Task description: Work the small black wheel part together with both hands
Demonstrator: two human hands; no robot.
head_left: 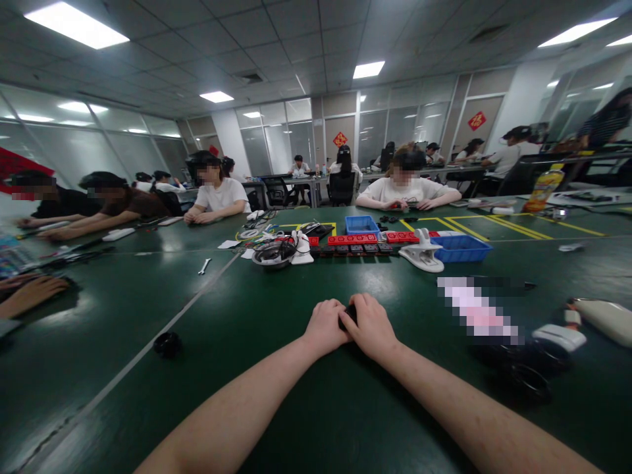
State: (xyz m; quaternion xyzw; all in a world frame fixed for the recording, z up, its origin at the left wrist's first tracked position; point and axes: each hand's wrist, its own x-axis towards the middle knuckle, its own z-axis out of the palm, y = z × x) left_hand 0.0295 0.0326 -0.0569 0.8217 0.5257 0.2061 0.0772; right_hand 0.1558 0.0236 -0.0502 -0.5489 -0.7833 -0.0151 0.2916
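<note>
Both of my hands meet at the middle of the green table [276,296], wrapped round a small black object [349,316]. My left hand [328,322] closes on its left side, fingers curled. Over its right side lies my right hand [371,322], with the thumb across the front. Most of the object is covered by my fingers, so its kind does not show. A black ring-shaped part [168,344] sits on the table to the left of my forearms. More black round parts [528,382] lie to the right.
Ahead stand a red power strip [353,239], a white clamp base [423,253], a blue bin [461,248] and a bowl with cables [273,253]. A wrench [204,266] lies left. At right are a white device [560,337] and a drink bottle [546,187]. Several people sit around.
</note>
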